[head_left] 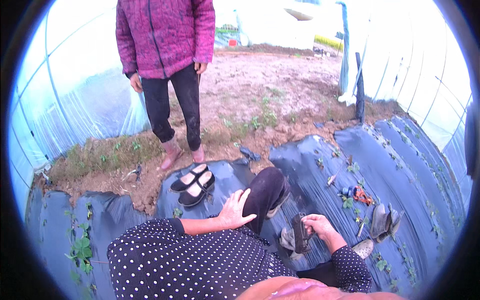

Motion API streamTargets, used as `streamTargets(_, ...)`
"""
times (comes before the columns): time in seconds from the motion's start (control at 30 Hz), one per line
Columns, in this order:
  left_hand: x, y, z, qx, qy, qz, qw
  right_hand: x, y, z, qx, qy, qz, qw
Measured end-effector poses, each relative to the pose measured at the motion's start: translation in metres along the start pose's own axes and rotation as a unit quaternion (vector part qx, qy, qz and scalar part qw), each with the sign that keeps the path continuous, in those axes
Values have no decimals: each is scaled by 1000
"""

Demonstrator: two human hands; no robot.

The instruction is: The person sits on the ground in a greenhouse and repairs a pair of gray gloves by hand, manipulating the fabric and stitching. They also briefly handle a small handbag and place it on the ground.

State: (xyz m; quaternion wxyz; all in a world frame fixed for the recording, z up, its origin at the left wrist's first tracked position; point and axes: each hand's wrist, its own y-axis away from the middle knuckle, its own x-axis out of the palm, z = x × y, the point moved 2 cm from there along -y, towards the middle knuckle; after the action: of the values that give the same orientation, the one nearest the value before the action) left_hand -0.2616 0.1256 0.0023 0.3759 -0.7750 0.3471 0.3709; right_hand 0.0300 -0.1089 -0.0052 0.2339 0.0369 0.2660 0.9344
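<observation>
My left hand (233, 210) lies on the knee of my dark trousers (265, 195), its fingers stretched and thumb apart. My right hand (320, 226) pinches the upper edge of a dark brown, limp-looking item (301, 235), perhaps a shoe or a sock; its exact kind is unclear. Behind that item, close to my leg, is a greyish-white shoe-like thing (287, 239), partly hidden. A light speckled shoe or sole (363, 248) shows beside my right forearm. Left of my knee, a pair of black flat shoes (194, 186) with pale insoles sits on the dark plastic film.
Dark film (320, 175) covers the planted ridges, with small green plants (82, 250) poking through. Grey ankle boots (382, 222) and a blue-and-orange item (357, 194) lie to the right. Ahead stands a person (170, 75) in a purple jacket and pink boots, beside a plastic-sheet wall (85, 95).
</observation>
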Motion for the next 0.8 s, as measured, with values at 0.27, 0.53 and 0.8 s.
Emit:
streamTargets(0.27, 5, 4, 3, -57, -3, 1, 998, -4, -10, 27, -46, -3, 17, 999)
streamTargets(0.53, 7, 2, 3, -48, -11, -12, 999, -5, -5, 31, -65, 9, 10, 998)
streamTargets(0.8, 12, 3, 5, -38, -6, -32, 999, -18, -4, 25, -45, -4, -14, 999)
